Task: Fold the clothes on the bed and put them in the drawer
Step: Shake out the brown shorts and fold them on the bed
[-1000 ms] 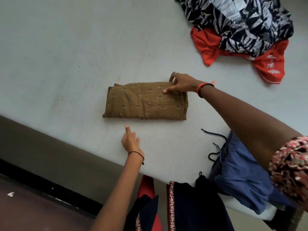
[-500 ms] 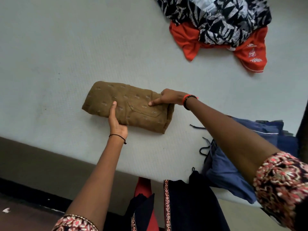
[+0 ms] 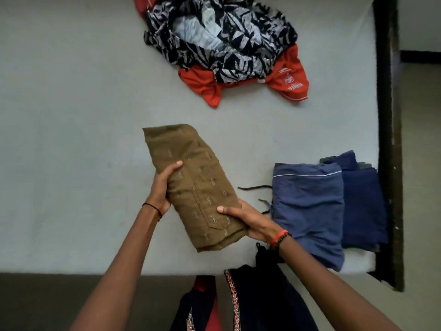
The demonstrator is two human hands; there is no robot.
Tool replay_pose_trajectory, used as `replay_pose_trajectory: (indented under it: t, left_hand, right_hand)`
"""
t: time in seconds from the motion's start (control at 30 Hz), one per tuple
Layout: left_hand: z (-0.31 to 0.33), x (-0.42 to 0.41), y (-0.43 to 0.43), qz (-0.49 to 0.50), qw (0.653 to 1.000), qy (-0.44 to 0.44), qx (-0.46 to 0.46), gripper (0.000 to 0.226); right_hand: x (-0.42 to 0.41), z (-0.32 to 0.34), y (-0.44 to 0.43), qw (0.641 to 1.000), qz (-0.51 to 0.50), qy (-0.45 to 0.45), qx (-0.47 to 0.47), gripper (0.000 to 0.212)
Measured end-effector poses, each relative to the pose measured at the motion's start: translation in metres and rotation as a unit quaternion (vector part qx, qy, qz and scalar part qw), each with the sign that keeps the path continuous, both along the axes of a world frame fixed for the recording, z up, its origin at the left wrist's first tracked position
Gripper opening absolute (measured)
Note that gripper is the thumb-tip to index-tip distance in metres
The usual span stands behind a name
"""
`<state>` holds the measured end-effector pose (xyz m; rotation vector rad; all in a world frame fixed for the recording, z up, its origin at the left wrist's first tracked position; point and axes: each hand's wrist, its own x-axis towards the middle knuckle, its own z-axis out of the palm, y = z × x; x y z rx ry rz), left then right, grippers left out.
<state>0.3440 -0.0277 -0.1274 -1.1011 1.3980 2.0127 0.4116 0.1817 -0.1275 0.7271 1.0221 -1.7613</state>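
head view: folded brown shirt in both hands

holds the shirt over the near part of the bed, slanting from upper left to lower right, pocket side up; cannot tell whether it touches the mattress. grips its left edge with the left hand, thumb on top, fingers tucked under. clamps the lower right corner with the right hand, thumb flat across the pocket. hands apart, one on each side of the bundle. to the right, folded blue shorts overlapping a navy stack beside the dark bed frame. farther back, a crumpled black-and-white print garment atop a red jersey.
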Motion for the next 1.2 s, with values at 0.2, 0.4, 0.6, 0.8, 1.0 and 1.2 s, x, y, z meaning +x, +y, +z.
replay_pose_trajectory:
  t: [0.2, 0.4, 0.6, 0.8, 1.0, 1.2]
  left_hand:
    - [0.021, -0.043, 0.098, -0.148, 0.985, 0.061, 0.062, 0.061]
    - [0.042, -0.107, 0.235, -0.251, 0.956, 0.108, 0.104, 0.059]
    - [0.049, -0.187, 0.373, -0.284, 0.937, 0.148, 0.140, 0.067]
    - [-0.017, -0.186, 0.430, -0.449, 0.891, 0.065, -0.020, 0.075]
    - [-0.082, -0.130, 0.426, -0.476, 0.867, 0.083, -0.120, 0.059]
    - [-0.085, -0.122, 0.429, -0.482, 0.862, 0.078, -0.135, 0.048]
  right_hand:
    - [0.012, 0.048, 0.069, 0.984, -0.166, 0.021, 0.054, 0.044]
    - [-0.015, 0.072, 0.171, 0.955, -0.267, 0.061, 0.110, 0.049]
    - [-0.081, 0.064, 0.287, 0.921, -0.314, 0.153, 0.175, 0.031]
    - [-0.110, -0.007, 0.371, 0.919, -0.258, 0.126, 0.272, 0.040]
    - [-0.107, -0.054, 0.392, 0.910, -0.214, 0.080, 0.346, 0.050]
    - [-0.106, -0.068, 0.388, 0.854, -0.160, 0.083, 0.489, 0.066]
